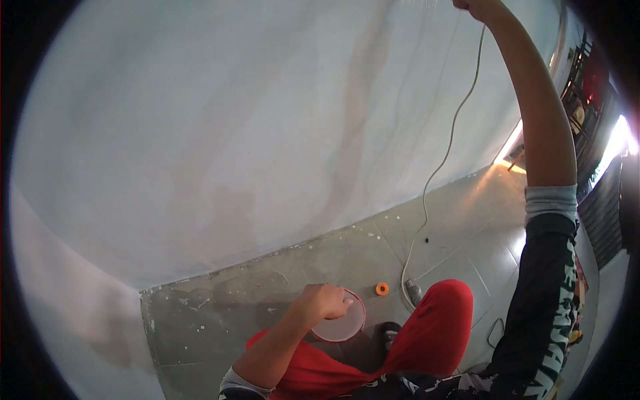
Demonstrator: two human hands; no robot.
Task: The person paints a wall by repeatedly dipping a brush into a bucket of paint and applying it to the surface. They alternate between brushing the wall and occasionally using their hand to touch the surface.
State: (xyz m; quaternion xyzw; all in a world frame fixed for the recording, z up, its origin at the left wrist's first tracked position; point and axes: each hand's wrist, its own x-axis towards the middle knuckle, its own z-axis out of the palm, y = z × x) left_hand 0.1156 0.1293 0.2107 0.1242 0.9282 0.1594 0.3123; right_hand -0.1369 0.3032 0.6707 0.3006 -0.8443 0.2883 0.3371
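My left hand (325,301) is closed at the rim of a small round bucket (341,327) with a red edge and pale, whitish contents. Its fingers curl over the far left side of the rim, hiding part of it. High at the top edge of the view, my right hand (475,7) is closed and partly cut off. Pale bristles (420,3) show just left of it against the wall, seemingly of a paintbrush whose handle is mostly out of view. The whitish wall (267,133) has darker, damp-looking streaks.
A pale cable (448,147) hangs along the wall and runs over the tiled floor (227,320), which has white specks. An orange tape roll (382,289) lies right of the bucket. My red-trousered knee (448,320) is close by. Clutter (580,113) stands far right.
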